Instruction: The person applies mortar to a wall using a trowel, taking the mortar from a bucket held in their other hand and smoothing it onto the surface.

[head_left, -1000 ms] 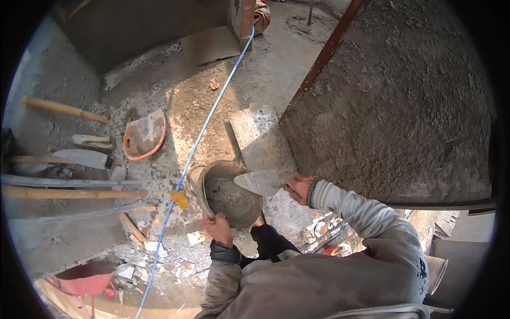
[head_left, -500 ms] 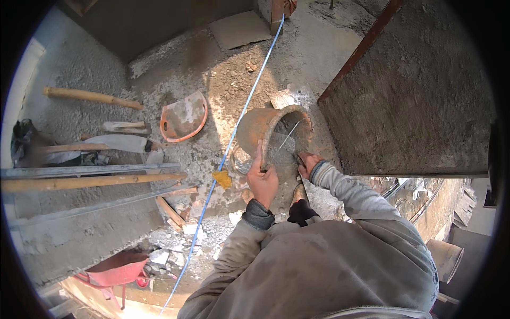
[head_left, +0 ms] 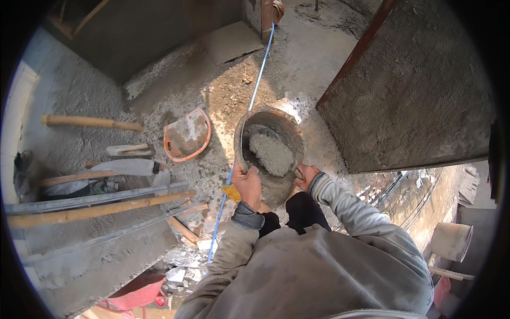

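Note:
A round, mortar-crusted bucket (head_left: 291, 127) stands in front of my legs with its mouth facing up. Inside it lies a grey heap of wet mortar (head_left: 272, 153). My left hand (head_left: 248, 186) is closed on the near left part of the rim, thumb on top. On the near right side of the rim, my right hand (head_left: 306, 177) is closed as well; its fingertips are partly hidden. A yellow scrap (head_left: 231, 192) shows beside my left wrist.
A blue line (head_left: 261, 74) crosses the floor and passes behind the bucket. Left lie an orange half-round pan (head_left: 187, 135), a bamboo pole (head_left: 93, 123) and long bars (head_left: 101, 196). A plastered wall (head_left: 414, 95) rises right. A red wheelbarrow (head_left: 135, 295) stands lower left.
The bucket has swung from lying tilted on its side to mouth up, and the mortar in it now shows. My left hand has moved slightly left and down with the rim.

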Action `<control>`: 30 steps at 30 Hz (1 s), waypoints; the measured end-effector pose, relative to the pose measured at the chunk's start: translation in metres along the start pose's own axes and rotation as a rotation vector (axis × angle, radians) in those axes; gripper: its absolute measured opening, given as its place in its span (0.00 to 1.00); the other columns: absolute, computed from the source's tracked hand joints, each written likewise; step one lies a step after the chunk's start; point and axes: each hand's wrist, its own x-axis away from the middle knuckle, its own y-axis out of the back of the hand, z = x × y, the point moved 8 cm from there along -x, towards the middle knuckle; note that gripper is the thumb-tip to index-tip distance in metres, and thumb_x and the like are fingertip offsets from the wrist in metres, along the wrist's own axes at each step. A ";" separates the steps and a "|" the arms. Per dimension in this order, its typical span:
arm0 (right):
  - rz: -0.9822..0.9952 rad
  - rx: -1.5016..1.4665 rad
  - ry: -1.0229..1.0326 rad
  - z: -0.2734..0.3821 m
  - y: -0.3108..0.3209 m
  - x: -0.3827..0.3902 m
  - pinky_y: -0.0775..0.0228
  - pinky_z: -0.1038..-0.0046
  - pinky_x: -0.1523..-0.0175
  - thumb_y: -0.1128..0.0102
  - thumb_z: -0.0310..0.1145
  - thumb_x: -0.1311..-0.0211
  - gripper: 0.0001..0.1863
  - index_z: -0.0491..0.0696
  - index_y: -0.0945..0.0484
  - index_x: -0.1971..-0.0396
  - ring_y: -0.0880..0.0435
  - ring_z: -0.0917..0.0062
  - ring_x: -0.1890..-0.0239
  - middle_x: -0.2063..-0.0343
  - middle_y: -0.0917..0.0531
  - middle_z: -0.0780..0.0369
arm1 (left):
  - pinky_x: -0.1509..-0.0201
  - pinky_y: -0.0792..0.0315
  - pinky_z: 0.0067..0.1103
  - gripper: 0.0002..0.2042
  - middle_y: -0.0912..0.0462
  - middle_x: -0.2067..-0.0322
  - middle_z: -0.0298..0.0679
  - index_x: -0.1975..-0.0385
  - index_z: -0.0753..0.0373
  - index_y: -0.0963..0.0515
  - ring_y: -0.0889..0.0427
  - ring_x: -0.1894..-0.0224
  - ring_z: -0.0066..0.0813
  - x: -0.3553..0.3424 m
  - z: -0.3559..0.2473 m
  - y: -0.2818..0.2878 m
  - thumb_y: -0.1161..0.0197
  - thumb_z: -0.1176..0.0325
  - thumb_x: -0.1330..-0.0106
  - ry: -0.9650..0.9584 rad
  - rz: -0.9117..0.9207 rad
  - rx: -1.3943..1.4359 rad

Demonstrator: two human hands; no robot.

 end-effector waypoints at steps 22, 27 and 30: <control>-0.599 -0.153 -0.145 -0.172 0.427 0.038 0.31 0.71 0.69 0.48 0.36 0.46 0.19 0.38 0.29 0.58 0.26 0.75 0.79 0.81 0.26 0.61 | 0.63 0.34 0.25 0.11 0.28 0.73 0.44 0.73 0.70 0.33 0.29 0.70 0.29 0.033 0.032 0.079 0.42 0.78 0.56 0.098 -0.388 -0.614; -0.140 0.005 0.069 -0.121 0.270 0.030 0.32 0.66 0.62 0.48 0.40 0.47 0.16 0.42 0.28 0.64 0.22 0.64 0.70 0.75 0.22 0.53 | 0.65 0.32 0.26 0.08 0.22 0.74 0.44 0.75 0.68 0.28 0.25 0.73 0.29 0.026 -0.023 0.013 0.41 0.76 0.57 0.165 -0.349 -1.276; 0.277 -0.157 0.289 -0.079 0.117 0.020 0.32 0.69 0.62 0.45 0.33 0.50 0.16 0.41 0.31 0.62 0.23 0.70 0.70 0.76 0.24 0.59 | 0.66 0.32 0.18 0.11 0.21 0.76 0.35 0.69 0.69 0.23 0.25 0.73 0.19 0.000 0.012 0.022 0.47 0.80 0.53 -0.263 -0.175 -0.774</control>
